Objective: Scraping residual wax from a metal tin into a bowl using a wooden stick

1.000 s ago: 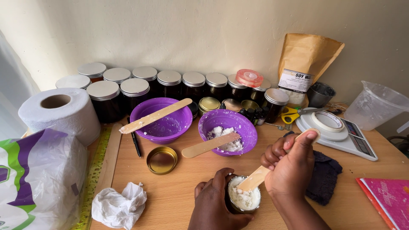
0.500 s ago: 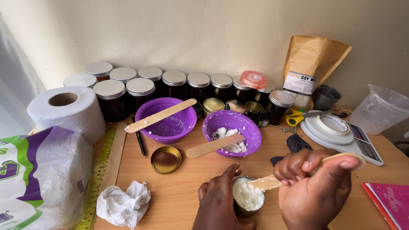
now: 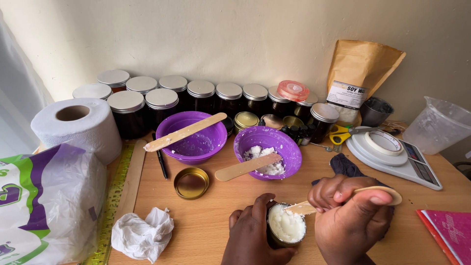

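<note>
The right hand (image 3: 351, 223) has drawn in since a moment ago, fingers clamped on the stick (image 3: 343, 198), its tip now at the rim of the tin (image 3: 286, 228). The left hand's (image 3: 252, 235) fingers wrap that tin, and the wax (image 3: 286, 224) looks pressed smoother, near level.

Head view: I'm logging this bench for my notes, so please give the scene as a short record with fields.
Left hand: grips the small tin, filled with white wax.
Right hand: holds a wooden stick, its tip on the wax.
Near bowl: purple, white flakes and another stick inside.
Far bowl: purple, a stick across its rim.
Loose lid: gold, open side up on the table.
Back row: dark jars with silver lids.
</note>
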